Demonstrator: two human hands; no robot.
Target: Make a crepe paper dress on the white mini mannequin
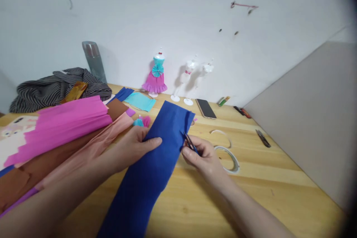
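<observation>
A long strip of dark blue crepe paper (150,171) lies along the wooden table (264,178). My left hand (134,147) grips its left edge, thumb pressed on top. My right hand (199,152) is closed round small scissors (190,142), whose blades meet the strip's right edge. Folded pink (61,126), brown (36,167) and peach (92,145) crepe sheets lie fanned out just left of my left hand.
Two tape rolls (227,156) lie right of my right hand. A phone (205,108), dress-form stands, one in a pink and teal dress (156,78), striped cloth (55,87), a grey bottle (94,61) and small tools (262,138) sit near the wall. A grey panel (312,119) bounds the right.
</observation>
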